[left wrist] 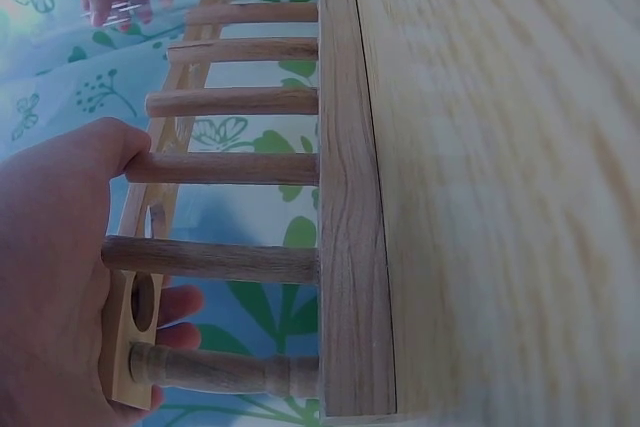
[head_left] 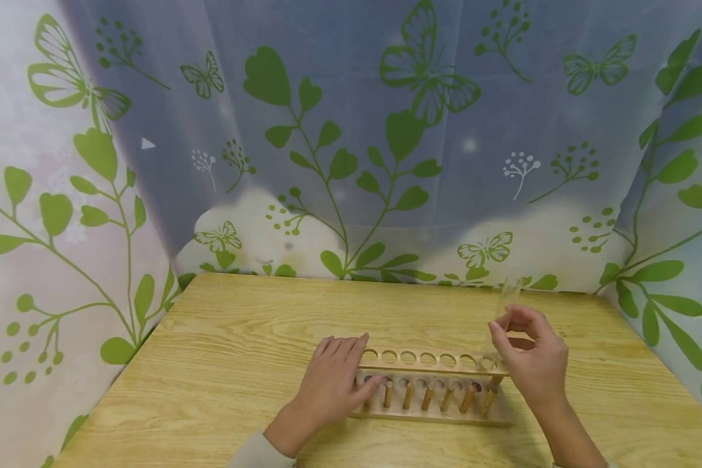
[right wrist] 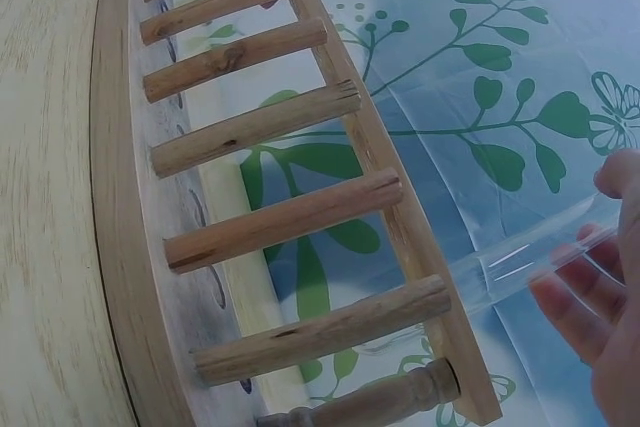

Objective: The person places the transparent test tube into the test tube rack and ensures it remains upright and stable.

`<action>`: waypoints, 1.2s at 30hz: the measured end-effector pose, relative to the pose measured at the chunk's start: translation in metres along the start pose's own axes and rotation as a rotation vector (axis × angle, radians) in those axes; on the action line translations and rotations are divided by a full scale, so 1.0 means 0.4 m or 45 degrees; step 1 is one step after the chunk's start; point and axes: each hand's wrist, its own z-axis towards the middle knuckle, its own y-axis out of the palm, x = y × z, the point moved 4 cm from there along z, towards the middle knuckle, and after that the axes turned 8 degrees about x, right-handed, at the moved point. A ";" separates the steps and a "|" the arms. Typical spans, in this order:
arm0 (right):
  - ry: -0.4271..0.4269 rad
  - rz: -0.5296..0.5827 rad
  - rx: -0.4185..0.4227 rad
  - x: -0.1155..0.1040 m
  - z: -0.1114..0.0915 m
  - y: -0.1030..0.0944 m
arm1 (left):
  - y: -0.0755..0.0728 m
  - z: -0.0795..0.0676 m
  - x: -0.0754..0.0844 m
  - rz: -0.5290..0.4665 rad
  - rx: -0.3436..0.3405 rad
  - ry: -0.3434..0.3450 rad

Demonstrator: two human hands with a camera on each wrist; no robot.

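A wooden test tube rack [head_left: 429,418] stands upright on the table, with a row of round holes in its top rail and a row of pegs below. My left hand [head_left: 330,374] grips the left end of the top rail, its thumb on the near side and fingers over the far side, as the left wrist view shows. At the opposite end, my right hand [head_left: 535,354] pinches a clear glass test tube [head_left: 510,292] between thumb and fingers. The tube leans slightly, its lower part at the rightmost hole of the rail; the right wrist view shows the glass [right wrist: 515,257] reaching the rail.
The wood-grain table [head_left: 228,351] extends around the rack on all sides. Behind it hangs a blue and white curtain [head_left: 351,117] with green leaves and butterflies, meeting the table's back edge. Similar patterned cloth [head_left: 64,214] covers the left side.
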 end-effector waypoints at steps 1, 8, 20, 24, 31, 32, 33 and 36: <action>0.002 0.003 -0.004 0.000 0.000 0.000 | 0.000 0.000 0.000 -0.001 0.002 0.001; -0.047 -0.003 -0.004 0.000 -0.002 0.002 | 0.002 0.000 -0.001 -0.003 0.006 0.002; -0.106 0.016 0.045 -0.004 0.001 0.005 | -0.003 0.007 -0.002 -0.005 0.018 -0.003; -0.140 0.022 0.065 -0.002 -0.001 0.004 | -0.002 0.005 0.000 -0.008 0.013 -0.003; -0.126 0.024 0.044 0.003 -0.004 0.005 | -0.001 0.003 0.000 -0.010 0.009 -0.006; -0.116 0.018 0.039 0.003 -0.004 0.005 | -0.001 0.002 0.000 -0.010 0.011 -0.005; -0.100 0.013 0.033 0.003 -0.005 0.005 | -0.001 0.002 0.001 -0.009 0.012 -0.005; -0.043 -0.004 0.012 0.004 -0.005 0.005 | 0.000 0.001 0.001 -0.006 0.015 -0.003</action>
